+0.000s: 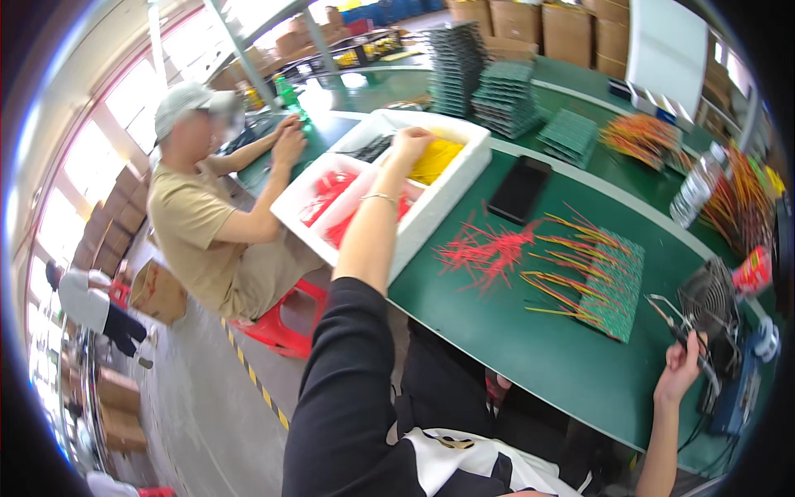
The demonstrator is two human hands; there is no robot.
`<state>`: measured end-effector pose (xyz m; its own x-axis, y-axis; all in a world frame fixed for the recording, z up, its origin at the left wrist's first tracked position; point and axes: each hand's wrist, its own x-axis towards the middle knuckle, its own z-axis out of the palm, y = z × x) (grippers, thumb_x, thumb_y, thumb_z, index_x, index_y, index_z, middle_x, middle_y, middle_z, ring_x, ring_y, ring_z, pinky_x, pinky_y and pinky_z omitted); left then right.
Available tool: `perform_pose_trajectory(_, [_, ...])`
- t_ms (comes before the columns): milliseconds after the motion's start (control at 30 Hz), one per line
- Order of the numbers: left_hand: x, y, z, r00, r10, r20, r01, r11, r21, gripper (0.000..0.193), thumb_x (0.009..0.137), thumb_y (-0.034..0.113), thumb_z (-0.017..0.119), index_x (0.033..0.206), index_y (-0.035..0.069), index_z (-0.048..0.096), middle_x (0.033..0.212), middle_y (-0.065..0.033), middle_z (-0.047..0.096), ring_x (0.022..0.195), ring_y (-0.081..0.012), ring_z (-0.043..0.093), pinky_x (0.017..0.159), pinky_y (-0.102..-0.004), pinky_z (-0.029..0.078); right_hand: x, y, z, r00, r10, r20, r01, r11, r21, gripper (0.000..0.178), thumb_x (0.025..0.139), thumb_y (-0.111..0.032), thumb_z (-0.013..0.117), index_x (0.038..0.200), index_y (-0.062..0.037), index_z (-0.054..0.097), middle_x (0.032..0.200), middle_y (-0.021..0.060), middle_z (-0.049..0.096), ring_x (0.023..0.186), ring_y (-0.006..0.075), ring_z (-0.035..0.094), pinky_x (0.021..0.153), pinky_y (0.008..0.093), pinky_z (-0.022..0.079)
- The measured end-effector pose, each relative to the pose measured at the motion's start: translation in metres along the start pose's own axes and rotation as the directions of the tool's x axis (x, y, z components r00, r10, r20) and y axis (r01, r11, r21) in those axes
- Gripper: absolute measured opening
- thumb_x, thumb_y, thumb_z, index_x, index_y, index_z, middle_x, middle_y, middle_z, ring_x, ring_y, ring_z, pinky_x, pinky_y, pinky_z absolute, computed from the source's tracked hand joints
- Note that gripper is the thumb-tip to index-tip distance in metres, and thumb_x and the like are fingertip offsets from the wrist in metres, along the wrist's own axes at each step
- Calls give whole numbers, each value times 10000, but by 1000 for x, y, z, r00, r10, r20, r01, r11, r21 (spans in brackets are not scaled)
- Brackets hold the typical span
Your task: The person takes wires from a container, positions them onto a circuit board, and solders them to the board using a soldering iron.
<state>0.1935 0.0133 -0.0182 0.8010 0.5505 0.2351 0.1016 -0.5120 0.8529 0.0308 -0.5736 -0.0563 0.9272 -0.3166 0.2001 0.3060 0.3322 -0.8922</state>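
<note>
My left hand reaches into a white foam box, its fingers bent together at the yellow wires in the far right compartment. Red wires and black pieces fill other parts of the box. At the right, my right hand is closed around a soldering iron, whose tip points up and left. Between my hands lies a green circuit board panel with red and yellow wires sticking out leftward. Beside it is a loose pile of red wires.
A black phone lies beyond the red pile. Near my right hand stand a black fan and a blue soldering station. Stacked boards and a plastic bottle stand farther back. A seated co-worker is at the left.
</note>
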Motion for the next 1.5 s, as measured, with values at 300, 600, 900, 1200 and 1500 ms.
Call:
perform_pose_trajectory(300, [26,-24,-24,935,343,-89,-325,930,172,237,883,232,462,830,53,608,792,-111,635,775,-229,586,734,-374,426,3,-7,22,998,30,49,-32,999,29,193,870,-120,538,741,-120,395,559,-41,341,429,29,289,403,200,218])
perform_pose_trajectory(600, [-20,53,-5,737,552,-391,-555,824,117,167,875,198,541,860,37,584,730,-18,602,678,-100,529,626,-264,415,0,-14,8,999,26,36,-24,998,-56,185,875,-147,529,750,-117,395,564,-14,416,432,31,290,428,197,255])
perform_pose_trajectory(900, [-5,46,-9,837,335,-432,-455,865,-211,170,913,169,471,927,8,526,740,-47,547,646,-93,482,598,-240,398,-3,-14,12,996,70,48,-68,997,-48,185,854,-137,560,740,-95,421,529,-12,419,418,35,299,421,212,270])
perform_pose_trajectory(1200, [-9,68,-7,889,318,-328,-416,860,-294,202,869,195,563,899,-4,554,685,16,505,513,-31,380,447,-187,284,-4,-16,17,996,60,59,-59,998,-17,181,855,-135,560,742,-98,424,531,-13,420,419,34,304,423,212,275])
perform_pose_trajectory(1500, [-135,162,100,827,559,64,-495,777,-389,173,839,217,599,860,46,614,726,-12,555,685,-105,510,627,-255,421,5,-11,10,999,-22,29,23,1000,-8,171,849,-131,569,754,-95,431,534,-10,422,425,40,335,412,208,277])
